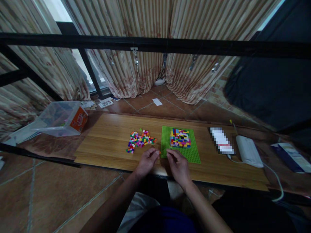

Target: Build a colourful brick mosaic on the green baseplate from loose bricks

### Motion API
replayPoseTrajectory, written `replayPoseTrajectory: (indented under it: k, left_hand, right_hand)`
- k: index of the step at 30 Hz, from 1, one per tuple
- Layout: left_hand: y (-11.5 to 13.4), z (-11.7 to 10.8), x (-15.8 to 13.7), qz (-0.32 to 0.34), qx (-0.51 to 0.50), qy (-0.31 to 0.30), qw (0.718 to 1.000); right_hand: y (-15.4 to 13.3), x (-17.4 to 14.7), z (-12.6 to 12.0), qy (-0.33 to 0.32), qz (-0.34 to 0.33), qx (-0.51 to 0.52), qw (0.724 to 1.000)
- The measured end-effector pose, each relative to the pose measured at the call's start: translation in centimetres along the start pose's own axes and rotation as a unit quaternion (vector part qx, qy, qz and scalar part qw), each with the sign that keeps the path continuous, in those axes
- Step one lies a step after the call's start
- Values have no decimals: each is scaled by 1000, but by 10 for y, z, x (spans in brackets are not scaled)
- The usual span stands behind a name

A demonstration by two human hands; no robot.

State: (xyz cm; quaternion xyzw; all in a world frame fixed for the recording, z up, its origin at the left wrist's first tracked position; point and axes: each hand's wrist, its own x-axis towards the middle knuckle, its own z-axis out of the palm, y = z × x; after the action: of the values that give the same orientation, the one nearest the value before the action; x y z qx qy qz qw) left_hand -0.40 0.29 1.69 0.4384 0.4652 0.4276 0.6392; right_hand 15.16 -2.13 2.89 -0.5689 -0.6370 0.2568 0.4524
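Note:
My left hand (148, 160) is over the front of the wooden board, its thumb and fingertips pinched on a small orange-red toy brick (159, 152). My right hand (178, 163) is just to the right, over the front left part of the green baseplate (194, 153). Its thumb and index finger are closed together; anything between them is too small to make out. Behind the right hand, a multicoloured block of stacked toy bricks (180, 138) stands on the baseplate. A loose pile of small coloured bricks (141, 139) lies beyond my left hand.
A clear plastic bin (60, 118) with an orange label stands at the left. Right of the baseplate lie a phone with a blurred screen (221, 140) and a white power bank (249, 151) with cables. A dark metal rail (155, 42) crosses in front of striped curtains (145, 19).

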Motion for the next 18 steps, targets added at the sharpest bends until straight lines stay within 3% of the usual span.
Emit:
replayPoseTrajectory:
  k: [6,18]
  left_hand:
    - [0,-2,0,11,10,-25,1000]
    - [1,-2,-1,32,40,-46,998]
  right_hand:
    - [-10,-4,13,-38,16,63,997]
    - [-17,-3,18,-5,23,45,999]
